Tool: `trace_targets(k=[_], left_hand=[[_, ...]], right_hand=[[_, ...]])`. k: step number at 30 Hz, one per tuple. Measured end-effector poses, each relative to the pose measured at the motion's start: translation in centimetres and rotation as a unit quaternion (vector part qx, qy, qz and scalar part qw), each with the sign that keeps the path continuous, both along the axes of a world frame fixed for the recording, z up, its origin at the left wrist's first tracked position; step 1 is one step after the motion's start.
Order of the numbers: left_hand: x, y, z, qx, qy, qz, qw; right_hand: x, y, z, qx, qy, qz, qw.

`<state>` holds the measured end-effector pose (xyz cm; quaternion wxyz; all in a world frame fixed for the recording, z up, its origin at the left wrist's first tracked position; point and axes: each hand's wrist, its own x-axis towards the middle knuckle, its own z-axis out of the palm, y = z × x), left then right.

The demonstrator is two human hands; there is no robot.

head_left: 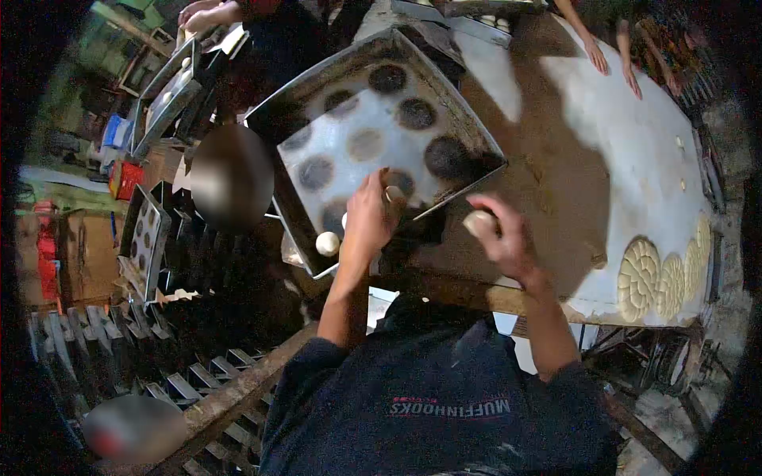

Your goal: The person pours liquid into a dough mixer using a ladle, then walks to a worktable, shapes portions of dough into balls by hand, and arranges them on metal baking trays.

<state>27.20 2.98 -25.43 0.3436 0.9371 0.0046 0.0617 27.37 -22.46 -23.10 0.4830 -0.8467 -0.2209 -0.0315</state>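
Observation:
A square metal tray (365,144) with dark round marks on its bottom lies tilted in front of me. My left hand (373,213) is over its near side, fingers curled around a pale dough ball (394,193). Beside that wrist, a round dough ball (327,243) rests in the near left corner, and another is partly hidden behind my hand. My right hand (506,242), slightly blurred, is closed on a second held dough ball (479,224), to the right of the tray and above the table.
On the table (571,198), scored dough rounds (639,278) lie at the right edge. A co-worker's hands (595,59) reach over its far side. Another person's hand (208,16) is at upper left, near a tray (167,99) with dough balls. Metal racks (182,386) stand at lower left.

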Motion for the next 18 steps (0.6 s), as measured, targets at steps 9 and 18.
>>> trace_targets(k=[9,18], left_hand=[[-0.6,1.9,-1.0,0.009,0.014,-0.059,0.998],[-0.3,-18.0,8.9,-0.28,-0.057,-0.155,0.946]], right_hand=[[2.5,5.0,-3.1,0.04,-0.242,-0.041,0.969],[-7.6,-20.8,-14.2,-0.085,-0.047,-0.21,0.973]])
